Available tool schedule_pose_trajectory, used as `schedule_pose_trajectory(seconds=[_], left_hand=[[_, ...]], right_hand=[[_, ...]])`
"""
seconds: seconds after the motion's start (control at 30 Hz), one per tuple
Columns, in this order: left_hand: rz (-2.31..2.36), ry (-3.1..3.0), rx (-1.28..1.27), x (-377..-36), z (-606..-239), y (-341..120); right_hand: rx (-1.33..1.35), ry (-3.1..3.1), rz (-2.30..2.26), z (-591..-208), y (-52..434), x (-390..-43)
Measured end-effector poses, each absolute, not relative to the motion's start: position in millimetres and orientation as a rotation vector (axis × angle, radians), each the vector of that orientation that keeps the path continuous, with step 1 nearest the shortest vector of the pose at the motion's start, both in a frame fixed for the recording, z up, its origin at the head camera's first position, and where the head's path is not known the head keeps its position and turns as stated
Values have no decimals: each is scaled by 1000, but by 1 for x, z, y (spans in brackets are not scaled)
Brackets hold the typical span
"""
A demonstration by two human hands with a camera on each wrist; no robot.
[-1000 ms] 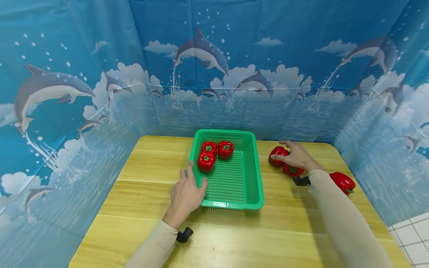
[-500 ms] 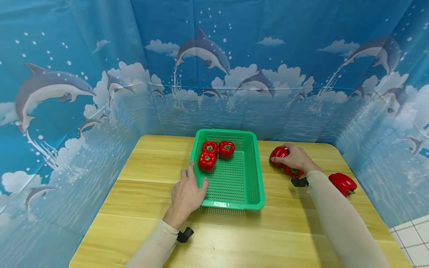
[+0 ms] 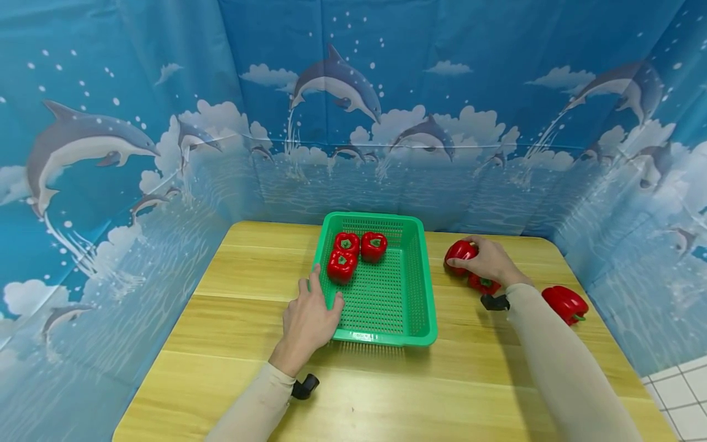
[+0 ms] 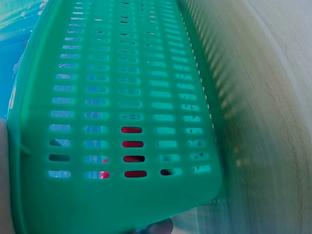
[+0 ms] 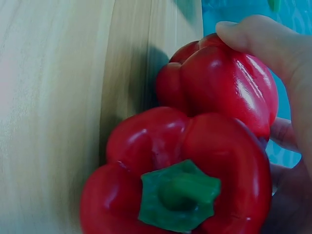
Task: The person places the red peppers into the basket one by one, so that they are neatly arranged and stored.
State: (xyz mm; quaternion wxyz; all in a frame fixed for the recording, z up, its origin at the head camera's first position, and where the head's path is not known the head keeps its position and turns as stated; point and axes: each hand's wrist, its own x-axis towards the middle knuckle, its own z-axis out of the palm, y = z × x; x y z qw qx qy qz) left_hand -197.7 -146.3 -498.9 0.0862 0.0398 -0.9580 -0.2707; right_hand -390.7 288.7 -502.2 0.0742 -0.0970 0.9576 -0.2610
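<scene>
A blue curtain printed with dolphins and clouds (image 3: 353,123) closed you in on three sides, and before you stood a pale wooden table (image 3: 232,319) that carried everything. The largest thing on it was the green slotted basket (image 3: 409,307), set at the middle of the table with its far wall near the back edge. Three red peppers (image 3: 356,253) lay bunched in the basket's far left corner, touching one another. Your left hand (image 3: 307,322) rested at the basket's near left corner, fingers spread and fairly straight, the thumb lying on the left rim; the left wrist view showed the basket wall close up with a fingertip just under its bottom rim. Your right hand (image 3: 486,261) sat towards the back right of the table, fingers curled over the held pepper (image 3: 459,253), thumb on its top and the other fingers wrapped behind it, as the right wrist view showed plainly (image 5: 229,83). That pepper stood on the table, well apart from the basket's right wall. A second pepper (image 3: 482,283) lay just nearer you, pressed against the held one, its green stem facing the wrist camera (image 5: 178,195). A third loose pepper (image 3: 563,302) lay on its side close to the table's right edge, apart from the other two.
</scene>
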Motion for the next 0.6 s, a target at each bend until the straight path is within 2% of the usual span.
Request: schedule_pose_trajectory(seconds=[0.6], left_hand=[[-786,-2862,126,-197,-498,-146]], right_hand=[[-338,2903,-843,-490,281,-382]])
